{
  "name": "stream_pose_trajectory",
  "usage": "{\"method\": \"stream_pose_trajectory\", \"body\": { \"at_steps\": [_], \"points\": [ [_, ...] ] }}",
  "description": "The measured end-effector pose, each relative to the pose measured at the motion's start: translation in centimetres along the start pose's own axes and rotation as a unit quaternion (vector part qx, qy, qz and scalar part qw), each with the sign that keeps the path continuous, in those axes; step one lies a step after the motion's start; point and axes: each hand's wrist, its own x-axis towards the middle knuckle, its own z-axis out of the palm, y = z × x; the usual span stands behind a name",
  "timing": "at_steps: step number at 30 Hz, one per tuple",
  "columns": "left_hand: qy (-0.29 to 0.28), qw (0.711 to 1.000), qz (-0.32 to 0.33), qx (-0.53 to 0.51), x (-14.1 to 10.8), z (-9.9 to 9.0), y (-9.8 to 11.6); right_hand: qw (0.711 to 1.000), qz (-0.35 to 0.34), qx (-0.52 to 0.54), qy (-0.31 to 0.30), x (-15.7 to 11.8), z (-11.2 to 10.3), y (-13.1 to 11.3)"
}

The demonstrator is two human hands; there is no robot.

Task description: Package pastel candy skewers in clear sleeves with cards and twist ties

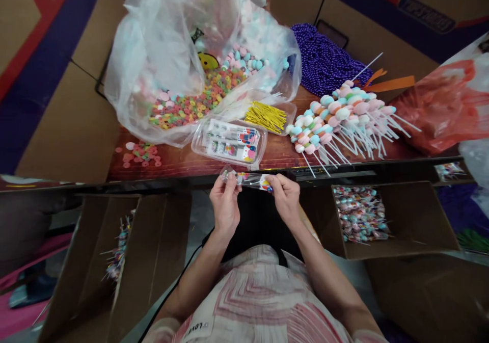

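Note:
A small clear printed plastic bag (pixel 250 179) is stretched between my two hands in front of the table edge. My left hand (pixel 225 200) pinches its left end, and the fingers of my right hand (pixel 283 195) are closed on the right end. Just beyond them, a clear tray (pixel 229 143) holds more printed bags. Next to it lies a pile of gold twist ties (pixel 266 116) in another tray. To the right, many candy skewers (pixel 344 111) with pastel pieces on white sticks are stacked on the table.
A large clear bag (pixel 160 52) of loose candies stands at the back left, near a few loose candy rings (pixel 141 154). Purple bead strings (pixel 321 60) lie behind the skewers. Open cardboard boxes (pixel 416 220) flank me below, one with wrapped skewers (pixel 361 213).

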Motion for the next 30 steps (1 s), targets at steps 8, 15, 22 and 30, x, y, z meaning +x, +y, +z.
{"method": "stream_pose_trajectory", "body": {
  "at_steps": [8, 15, 22, 30],
  "points": [
    [0.031, 0.995, -0.086, -0.035, 2.0, -0.4, 1.7, 0.905, -0.083, -0.344, 0.237, 5.3, -9.0, 4.1],
    [0.05, 0.993, -0.097, -0.035, 2.7, -1.4, 1.8, 0.871, -0.136, -0.43, 0.193, 6.2, -10.1, 7.2],
    [0.061, 0.992, -0.098, -0.045, 3.2, -1.8, 2.1, 0.916, -0.152, -0.293, 0.226, 3.4, -8.4, 3.7],
    [0.085, 0.991, -0.089, -0.054, 3.7, -2.1, 2.1, 0.96, -0.179, -0.203, 0.064, -0.7, -5.3, -0.3]
  ]
}}
